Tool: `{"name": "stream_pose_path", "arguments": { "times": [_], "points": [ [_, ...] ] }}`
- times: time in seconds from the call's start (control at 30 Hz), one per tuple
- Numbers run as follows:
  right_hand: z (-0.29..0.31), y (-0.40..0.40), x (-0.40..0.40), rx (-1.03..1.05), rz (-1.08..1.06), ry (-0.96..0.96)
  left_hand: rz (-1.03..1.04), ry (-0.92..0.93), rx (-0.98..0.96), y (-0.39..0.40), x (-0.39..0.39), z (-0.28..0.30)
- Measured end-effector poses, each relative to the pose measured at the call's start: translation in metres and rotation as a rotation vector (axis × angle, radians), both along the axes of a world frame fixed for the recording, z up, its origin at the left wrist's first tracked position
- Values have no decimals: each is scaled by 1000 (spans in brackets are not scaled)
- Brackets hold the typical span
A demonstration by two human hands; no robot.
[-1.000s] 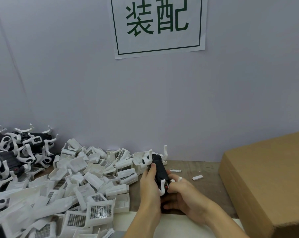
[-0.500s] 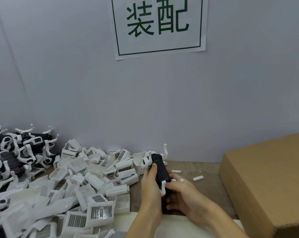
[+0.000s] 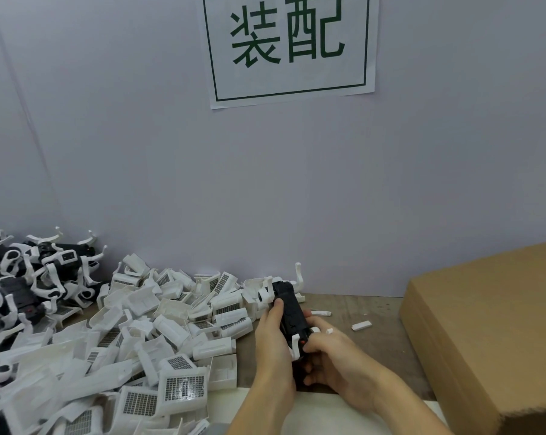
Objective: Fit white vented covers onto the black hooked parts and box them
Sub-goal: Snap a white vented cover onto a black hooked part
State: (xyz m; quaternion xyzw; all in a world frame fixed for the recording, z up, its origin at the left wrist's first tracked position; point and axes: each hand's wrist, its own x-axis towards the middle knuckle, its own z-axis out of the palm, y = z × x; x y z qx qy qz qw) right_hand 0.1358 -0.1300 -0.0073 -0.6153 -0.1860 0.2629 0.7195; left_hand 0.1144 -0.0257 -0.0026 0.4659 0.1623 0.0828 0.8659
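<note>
Hands are seen low in the middle of the scene, both closed round one black hooked part (image 3: 289, 312). The part is held upright and tilted slightly to the left, above the wooden table (image 3: 359, 337), with its white hooks at the far end near the wall. The left hand (image 3: 273, 343) is wrapped along the part's left side, its thumb laid on the black body near the top. The right hand (image 3: 331, 356) is curled round the part's near end, with fingertips pinched at a white tab beside a small red dot. Whether a white cover is already fitted on this part cannot be told.

A large heap of white vented covers (image 3: 146, 334) is spread across the left half of the table, reaching up to the left hand; grey grilles are visible on many of them. Further left and far, against the wall, a pile of black hooked parts (image 3: 30, 277) with white hooks is stacked. A cardboard box (image 3: 485, 324) is set at the right, near the right hand but apart from it; its flat brown top is shown and its inside is hidden. A few small white bits (image 3: 361, 325) are scattered on the bare wood between the hands and the box. A paper sign (image 3: 292, 45) with green characters in a green frame is fixed on the pale wall above.
</note>
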Motion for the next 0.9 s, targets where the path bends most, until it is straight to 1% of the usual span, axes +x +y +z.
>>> {"name": "stream_pose_path", "arguments": {
  "times": [0.4,0.7,0.9],
  "points": [
    [4,-1,-5,-1,-30,-9,4,8,1,1,2,-2],
    [4,-4,-6,28,30,18,7,6,8,1,3,-4],
    [7,0,-8,-8,-36,17,4,-2,34,1,4,-5]
  ]
}}
